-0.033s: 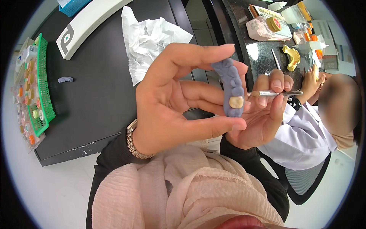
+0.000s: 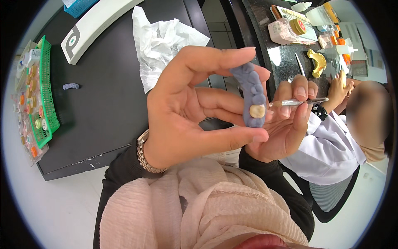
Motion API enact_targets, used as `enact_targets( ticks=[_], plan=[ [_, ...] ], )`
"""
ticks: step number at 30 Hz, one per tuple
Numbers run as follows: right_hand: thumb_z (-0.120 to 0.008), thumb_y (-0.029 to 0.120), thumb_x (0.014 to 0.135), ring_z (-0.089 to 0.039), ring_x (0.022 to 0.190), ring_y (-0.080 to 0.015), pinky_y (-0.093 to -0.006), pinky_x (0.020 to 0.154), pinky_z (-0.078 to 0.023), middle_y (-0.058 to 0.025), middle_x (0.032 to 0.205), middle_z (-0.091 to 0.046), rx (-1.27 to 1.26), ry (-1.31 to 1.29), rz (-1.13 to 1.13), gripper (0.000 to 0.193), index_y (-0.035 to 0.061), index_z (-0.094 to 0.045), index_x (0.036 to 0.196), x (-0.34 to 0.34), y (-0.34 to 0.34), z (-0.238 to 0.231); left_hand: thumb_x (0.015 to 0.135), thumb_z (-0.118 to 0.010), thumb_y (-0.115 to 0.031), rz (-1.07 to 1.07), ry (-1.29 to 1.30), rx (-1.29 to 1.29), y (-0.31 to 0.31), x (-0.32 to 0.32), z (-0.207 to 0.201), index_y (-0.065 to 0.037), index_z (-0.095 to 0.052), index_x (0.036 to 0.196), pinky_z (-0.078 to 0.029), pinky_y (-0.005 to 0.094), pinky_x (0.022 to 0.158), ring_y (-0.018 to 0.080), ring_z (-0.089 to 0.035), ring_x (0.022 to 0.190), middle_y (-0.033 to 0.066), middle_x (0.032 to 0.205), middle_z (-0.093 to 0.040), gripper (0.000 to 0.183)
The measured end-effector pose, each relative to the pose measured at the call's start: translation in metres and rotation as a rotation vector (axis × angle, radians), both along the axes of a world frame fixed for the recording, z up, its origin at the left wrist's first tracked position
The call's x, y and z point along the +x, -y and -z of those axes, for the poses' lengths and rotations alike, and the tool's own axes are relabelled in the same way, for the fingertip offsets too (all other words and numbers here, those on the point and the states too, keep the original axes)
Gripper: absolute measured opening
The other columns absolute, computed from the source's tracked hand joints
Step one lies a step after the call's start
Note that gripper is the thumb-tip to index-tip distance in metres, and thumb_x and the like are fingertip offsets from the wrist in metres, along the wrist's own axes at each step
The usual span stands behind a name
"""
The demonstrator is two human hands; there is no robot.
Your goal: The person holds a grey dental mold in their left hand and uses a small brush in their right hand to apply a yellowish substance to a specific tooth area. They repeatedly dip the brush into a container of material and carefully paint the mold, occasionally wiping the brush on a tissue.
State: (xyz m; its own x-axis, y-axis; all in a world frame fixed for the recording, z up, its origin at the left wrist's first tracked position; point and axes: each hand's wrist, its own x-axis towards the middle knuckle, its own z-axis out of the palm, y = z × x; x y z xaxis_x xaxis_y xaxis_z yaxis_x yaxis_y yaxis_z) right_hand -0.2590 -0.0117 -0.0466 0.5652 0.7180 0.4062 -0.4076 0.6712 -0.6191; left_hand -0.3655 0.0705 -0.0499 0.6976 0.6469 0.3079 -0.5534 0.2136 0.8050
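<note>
Between the thumb and fingers of my left hand is a blue-grey dental model, a curved row of teeth held upright. One tooth near its lower end carries a cream-coloured crown. My right hand is just behind and to the right of the model, its fingers closed round a slim brush. The brush lies almost level, and its left end points toward the model, close to the crown; I cannot tell whether it touches.
A small blue-grey model piece lies on the black desk. Left is a green basket of small jars; behind are a white box and crumpled tissue. At right, a seated person works near a yellow dental cast and a pink powder jar.
The brush in my right hand has tilted slightly and shifted a little. My left hand and the dental model stay almost where they were.
</note>
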Motion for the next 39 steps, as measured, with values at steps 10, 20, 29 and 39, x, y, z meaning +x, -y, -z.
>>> enact_targets(
  ticks=[10,20,29,39],
  plan=[
    [-0.036,0.008,0.088,-0.046,0.073,-0.0125,-0.0271,0.067,-0.048,-0.0063,0.093,-0.041,-0.012,0.028,-0.028,0.012,0.0059,-0.033,0.099,-0.0003,-0.0006,0.0004,0.055,-0.073,0.010,-0.023,-0.001,0.006,-0.0006,0.0005,-0.0002,0.002,-0.030,0.121,-0.053,0.0336,0.074,0.0293,-0.058,0.090,0.0250,0.110,-0.047,0.080],
    [-0.036,0.008,0.088,-0.046,0.075,-0.0136,-0.0289,0.069,-0.049,-0.0073,0.094,-0.039,0.028,0.052,-0.023,0.014,0.0049,-0.033,0.101,0.0012,-0.0022,0.0012,0.054,-0.074,0.009,-0.026,-0.010,0.000,-0.0002,0.0005,-0.0003,0.001,-0.031,0.121,-0.053,0.0343,0.074,0.0295,-0.059,0.089,0.0246,0.109,-0.048,0.079],
    [-0.037,0.008,0.087,-0.046,0.075,-0.0139,-0.0318,0.068,-0.048,-0.0064,0.094,-0.038,0.061,0.101,-0.030,0.014,0.0059,-0.033,0.101,0.0077,-0.0006,0.0012,0.055,-0.073,0.010,-0.023,-0.013,-0.001,-0.0004,0.0008,-0.0007,0.001,-0.031,0.121,-0.053,0.0349,0.074,0.0293,-0.060,0.085,0.0243,0.109,-0.048,0.079],
    [-0.038,0.007,0.085,-0.046,0.073,-0.0142,-0.0344,0.065,-0.050,-0.0066,0.093,-0.038,0.052,0.173,-0.018,0.014,0.0070,-0.032,0.098,0.0085,-0.0015,-0.0003,0.055,-0.073,0.010,-0.032,0.007,0.049,-0.0018,0.0022,0.0020,0.002,-0.030,0.121,-0.054,0.0330,0.072,0.0291,-0.060,0.084,0.0248,0.109,-0.048,0.080]
  ],
)
